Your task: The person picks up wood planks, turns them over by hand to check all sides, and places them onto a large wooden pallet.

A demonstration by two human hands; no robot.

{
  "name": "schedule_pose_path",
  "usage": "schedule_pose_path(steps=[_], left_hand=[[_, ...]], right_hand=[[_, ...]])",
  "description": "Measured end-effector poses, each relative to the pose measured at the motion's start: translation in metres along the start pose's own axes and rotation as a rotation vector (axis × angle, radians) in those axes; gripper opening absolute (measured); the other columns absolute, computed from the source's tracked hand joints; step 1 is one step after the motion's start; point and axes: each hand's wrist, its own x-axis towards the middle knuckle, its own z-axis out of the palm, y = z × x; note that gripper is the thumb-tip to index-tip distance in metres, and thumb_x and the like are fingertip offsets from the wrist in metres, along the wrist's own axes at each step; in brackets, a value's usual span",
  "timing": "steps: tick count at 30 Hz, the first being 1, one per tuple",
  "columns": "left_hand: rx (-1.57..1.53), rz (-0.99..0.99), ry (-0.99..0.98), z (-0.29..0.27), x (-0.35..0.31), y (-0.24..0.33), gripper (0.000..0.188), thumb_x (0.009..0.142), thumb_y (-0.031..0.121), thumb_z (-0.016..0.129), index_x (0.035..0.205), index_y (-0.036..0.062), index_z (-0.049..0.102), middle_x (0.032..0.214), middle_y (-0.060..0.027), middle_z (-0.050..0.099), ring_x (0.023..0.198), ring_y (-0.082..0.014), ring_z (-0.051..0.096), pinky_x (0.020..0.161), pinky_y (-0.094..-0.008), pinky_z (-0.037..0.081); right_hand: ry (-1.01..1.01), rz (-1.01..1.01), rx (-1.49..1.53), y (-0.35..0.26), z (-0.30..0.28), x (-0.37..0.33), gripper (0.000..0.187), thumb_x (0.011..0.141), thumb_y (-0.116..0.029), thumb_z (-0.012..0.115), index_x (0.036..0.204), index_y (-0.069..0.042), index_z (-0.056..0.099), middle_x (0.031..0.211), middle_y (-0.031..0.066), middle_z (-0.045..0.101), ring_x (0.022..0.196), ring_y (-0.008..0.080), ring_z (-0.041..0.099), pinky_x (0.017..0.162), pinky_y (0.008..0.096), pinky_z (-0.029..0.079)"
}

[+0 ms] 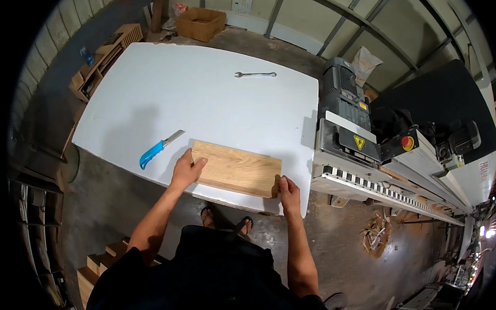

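A flat rectangular wooden board [237,167] with light brown grain lies at the near edge of the white table [202,96]. My left hand [187,169] grips its left end, thumb on top. At the opposite end, my right hand [288,194] is closed on the board's right edge, with part of its fingers hidden. To the left of my left hand lies a knife [159,150] with a blue handle and a broad metal blade, touched by neither hand. Farther back on the table rests a metal combination wrench [255,74].
Against the table's right side stands a machine with a grey motor [339,86], a red stop button [407,143] and a long toothed rail [386,193]. A cardboard box [201,24] sits on the floor behind. Scraps [377,234] lie on the floor at right; wooden pieces [101,264] stand at lower left.
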Motion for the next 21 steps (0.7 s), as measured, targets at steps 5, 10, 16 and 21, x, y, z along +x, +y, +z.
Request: schedule_pose_path(steps=[5, 10, 16, 21], left_hand=[[-0.258, -0.256, -0.142, -0.012, 0.013, -0.005, 0.040, 0.081, 0.023, 0.070, 0.110, -0.0033, 0.065, 0.095, -0.0129, 0.069, 0.084, -0.0210, 0.065, 0.075, -0.0319, 0.050], [-0.379, -0.379, -0.171, -0.017, 0.009, -0.001, 0.034, 0.080, 0.017, 0.071, 0.106, -0.0046, 0.067, 0.092, -0.0122, 0.069, 0.079, -0.0182, 0.065, 0.071, -0.0306, 0.051], [-0.338, -0.432, -0.208, -0.021, 0.014, 0.009, 0.032, 0.079, 0.012, 0.072, 0.104, -0.0066, 0.067, 0.090, -0.0129, 0.069, 0.077, -0.0192, 0.066, 0.071, -0.0311, 0.052], [-0.333, -0.393, -0.202, -0.021, 0.012, 0.015, 0.031, 0.079, 0.009, 0.071, 0.105, -0.0068, 0.066, 0.093, -0.0136, 0.070, 0.081, -0.0194, 0.066, 0.074, -0.0315, 0.052]], right_hand=[[-0.053, 0.091, 0.248, -0.011, 0.017, 0.008, 0.044, 0.094, -0.036, 0.059, 0.101, 0.006, 0.065, 0.083, 0.0057, 0.064, 0.075, 0.0098, 0.054, 0.069, 0.0281, 0.048], [-0.085, 0.125, 0.102, -0.017, 0.018, 0.008, 0.033, 0.090, -0.027, 0.065, 0.088, 0.006, 0.066, 0.075, 0.0057, 0.063, 0.064, 0.0103, 0.052, 0.057, 0.0288, 0.045], [-0.105, 0.194, 0.086, -0.022, 0.017, 0.010, 0.032, 0.088, -0.025, 0.066, 0.079, 0.005, 0.064, 0.067, 0.0043, 0.058, 0.060, 0.0101, 0.048, 0.051, 0.0296, 0.041], [-0.040, 0.091, 0.042, -0.022, 0.024, 0.008, 0.033, 0.087, -0.024, 0.066, 0.077, 0.007, 0.064, 0.066, 0.0052, 0.059, 0.059, 0.0106, 0.048, 0.050, 0.0301, 0.041]])
